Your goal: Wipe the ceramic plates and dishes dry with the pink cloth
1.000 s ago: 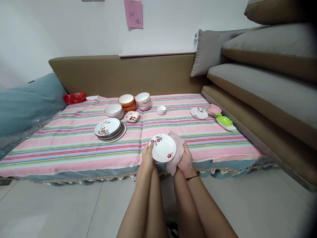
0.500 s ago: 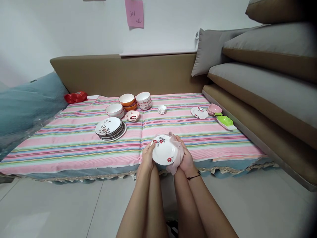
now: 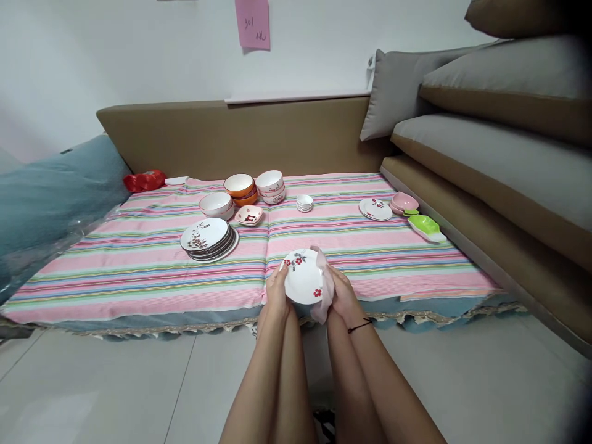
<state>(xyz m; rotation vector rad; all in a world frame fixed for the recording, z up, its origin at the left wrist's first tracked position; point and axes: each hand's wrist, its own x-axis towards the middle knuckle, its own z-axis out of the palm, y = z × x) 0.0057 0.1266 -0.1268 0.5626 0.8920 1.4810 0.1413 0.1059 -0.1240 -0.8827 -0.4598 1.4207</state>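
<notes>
A white plate [image 3: 303, 280] with red flowers and grey leaves is held above my knees, tilted towards me. My left hand [image 3: 276, 287] grips its left edge, thumb on the upper face. At the right edge my right hand [image 3: 341, 288] is closed round a pale pink cloth [image 3: 326, 293], which wraps over the rim; some of its fingers are hidden behind the cloth and plate. Beyond the hands, to the right, lie similar flowered plates [image 3: 375, 209]. A stack of brown-patterned plates [image 3: 206, 237] stands to the left.
On the striped cloth [image 3: 314, 231] stand white bowls [image 3: 216, 203], orange bowls [image 3: 239, 185], flowered bowls [image 3: 270, 184], a square dish [image 3: 248, 214], small white dishes [image 3: 304, 202], pink bowls [image 3: 404, 201] and a green dish [image 3: 424, 227]. Stacked cushions [image 3: 499, 142] border the right side.
The pink cloth in my right hand has shifted left over the plate's right rim, with that hand closer to the plate. My left hand keeps its hold. The view has shifted slightly.
</notes>
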